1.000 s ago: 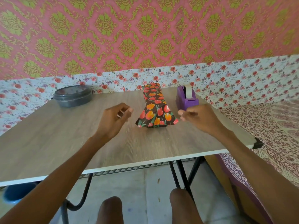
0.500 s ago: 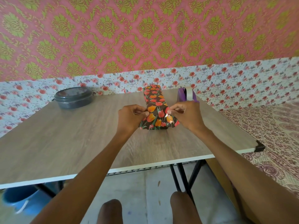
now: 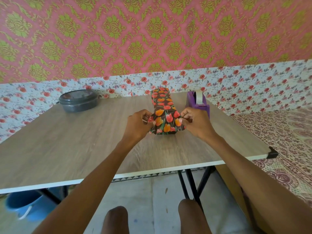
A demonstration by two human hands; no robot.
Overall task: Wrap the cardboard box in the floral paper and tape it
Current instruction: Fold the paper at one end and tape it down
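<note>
A long box wrapped in dark floral paper (image 3: 164,112) with red and orange tulips lies lengthways in the middle of the wooden table (image 3: 84,146); no bare cardboard shows. Its near end flares out into loose paper. My left hand (image 3: 139,124) pinches the left corner of that near flap. My right hand (image 3: 195,123) pinches the right corner. A purple tape dispenser (image 3: 198,103) with a roll of clear tape stands just right of the box, behind my right hand.
A round dark lidded tin (image 3: 78,100) sits at the table's far left. A black corner guard (image 3: 272,153) caps the near right corner. A patterned bed cover (image 3: 287,141) lies to the right, a blue bucket (image 3: 22,206) under the table's left.
One second ago both hands hovered apart in front of the box, holding no paper. They moved forward and inward and now pinch the two corners of the near paper flap.
</note>
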